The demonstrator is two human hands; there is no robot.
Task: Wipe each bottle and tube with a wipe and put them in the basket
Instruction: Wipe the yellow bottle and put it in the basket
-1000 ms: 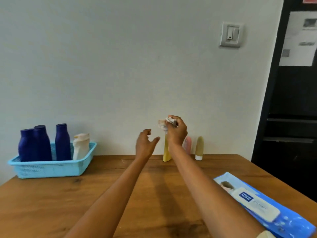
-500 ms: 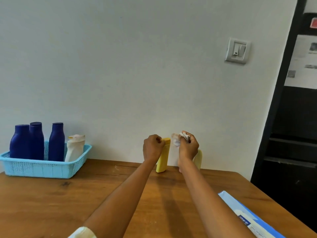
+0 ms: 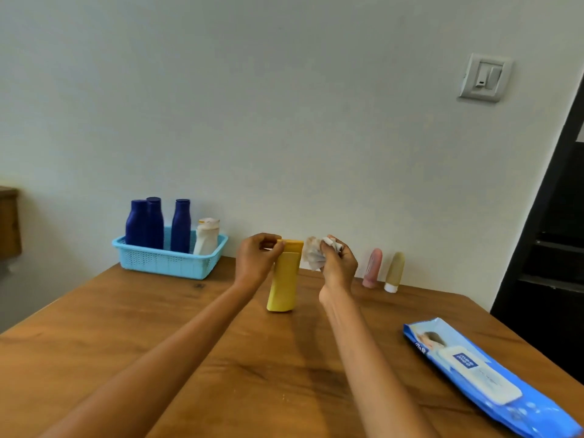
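My left hand [image 3: 256, 260] grips the top of a yellow bottle [image 3: 284, 281] that stands upright near the middle of the wooden table [image 3: 221, 358]. My right hand [image 3: 338, 262] holds a crumpled white wipe [image 3: 313, 255] right beside the bottle's cap. A light blue basket [image 3: 167, 260] at the back left holds three dark blue bottles [image 3: 151, 224] and a white bottle [image 3: 207, 237]. A pink tube [image 3: 372, 268] and a beige tube [image 3: 395, 271] stand by the wall on the right.
A blue pack of wipes [image 3: 480, 374] lies at the table's right front. A dark doorway [image 3: 553, 248] is to the right, past the table edge. A light switch [image 3: 485, 78] is on the wall.
My left hand closed on the yellow bottle and drew it away from the wall toward me. The right hand with the wipe stayed beside it. The view shifted right.
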